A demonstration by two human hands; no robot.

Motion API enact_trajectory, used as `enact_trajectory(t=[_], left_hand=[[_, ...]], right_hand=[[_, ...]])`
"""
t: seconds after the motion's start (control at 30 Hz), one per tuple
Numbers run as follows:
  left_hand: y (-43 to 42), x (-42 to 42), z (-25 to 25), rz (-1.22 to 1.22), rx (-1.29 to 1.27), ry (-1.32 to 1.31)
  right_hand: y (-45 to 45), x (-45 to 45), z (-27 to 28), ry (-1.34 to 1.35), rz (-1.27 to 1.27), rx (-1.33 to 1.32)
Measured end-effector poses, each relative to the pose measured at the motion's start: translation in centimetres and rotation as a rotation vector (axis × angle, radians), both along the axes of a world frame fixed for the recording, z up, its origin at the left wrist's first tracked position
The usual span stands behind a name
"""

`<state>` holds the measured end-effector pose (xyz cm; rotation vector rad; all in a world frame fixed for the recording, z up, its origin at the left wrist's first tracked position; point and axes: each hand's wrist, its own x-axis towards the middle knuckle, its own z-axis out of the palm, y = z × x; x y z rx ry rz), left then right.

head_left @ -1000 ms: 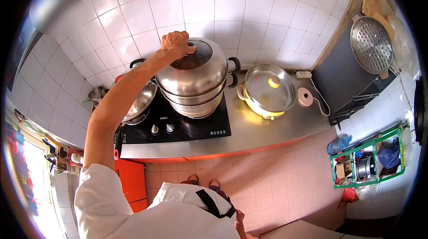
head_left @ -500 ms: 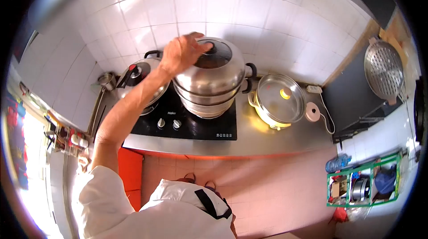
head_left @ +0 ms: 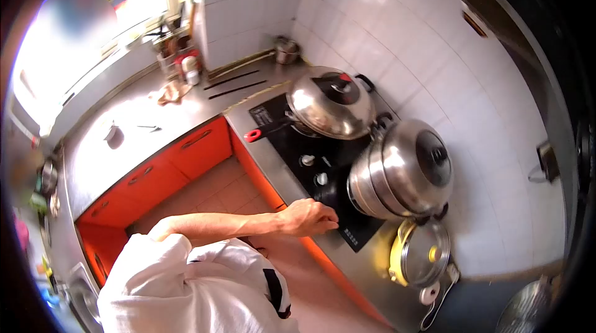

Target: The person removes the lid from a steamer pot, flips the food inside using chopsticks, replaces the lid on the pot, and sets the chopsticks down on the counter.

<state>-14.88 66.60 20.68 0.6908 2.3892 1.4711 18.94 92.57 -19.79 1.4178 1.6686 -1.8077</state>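
While the left hand [head_left: 308, 217] is out over the front edge of the hob [head_left: 338, 171], beside the steamer [head_left: 386, 181], the careful way to work here, as I judge it, is to keep the wrist low and the forearm out past the counter [head_left: 372, 271] edge, so that sleeve [head_left: 149, 265] and skin are clear of the metal wall. The steamer stands tall with its lid [head_left: 428, 159] seated on top, so slow, level movements would be wise: a knock from the side could shift the stack. The 2 knobs [head_left: 321, 179] sit close by too, and a trailing knuckle might turn 1 of them by accident.

The fingers [head_left: 326, 212] are curled in, close together, with nothing visible in them; I cannot tell whether their tips press the palm or pinch something small. The steamer lies on the hob, just past the fingers, up and to the right of them in the view, with a gap between. Farther off are the lidded pan [head_left: 331, 104] and, on the counter beside the hob, the yellow pot [head_left: 397, 255]. The right hand is out of view.
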Motion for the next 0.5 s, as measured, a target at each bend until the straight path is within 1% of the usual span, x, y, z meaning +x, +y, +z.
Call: enact_trajectory(t=[0.03,0.07,0.1,0.17,0.2,0.23,0.27,0.3,0.33,0.37,0.4,0.43,0.5], left_hand=[[-1.4,-1.1,0.1,0.112,0.033,-0.037],[-3.1,-1.6,-0.4,0.19,0.122,-0.059],[-4.7,0.3,-1.9,0.212,0.137,-0.063],[-8.3,-0.6,-2.2,0.435,0.35,-0.259],[-11.0,1.3,-2.9,0.513,0.355,-0.287],[-12.2,1.0,-2.5,0.601,0.428,-0.282],[-14.0,1.0,-4.0,0.702,0.43,-0.18],[-16.2,2.5,-4.4,0.7,0.374,-0.267],[-17.5,1.1,-4.5,0.784,0.265,-0.158],[-20.2,-0.4,-5.3,0.855,0.134,-0.054],[-23.2,0.1,-6.8,0.901,0.022,-0.075],[-23.7,-2.9,-7.8,0.954,0.019,-0.081],[-28.4,-8.7,-10.7,0.969,-0.099,-0.032]], right_hand=[[1.5,-1.6,0.2,0.003,0.049,0.015],[2.0,-2.2,0.0,0.001,0.083,0.033],[1.5,-2.0,0.6,-0.018,0.129,0.038],[2.6,-3.1,1.0,-0.008,0.222,0.095],[1.6,-2.9,1.4,-0.017,0.276,0.1],[2.5,-4.3,2.3,-0.004,0.313,0.132],[2.2,-4.6,2.3,0.001,0.332,0.149],[1.5,-4.9,2.5,0.008,0.251,0.078],[0.7,-5.3,2.8,0.013,0.168,0.01],[0.9,-6.8,2.9,0.052,-0.01,-0.103],[-2.3,-4.8,1.0,-0.019,-0.029,-0.156],[0.4,-8.2,2.1,0.012,-0.016,-0.108],[0.3,-10.6,2.7,0.154,0.044,-0.177]])
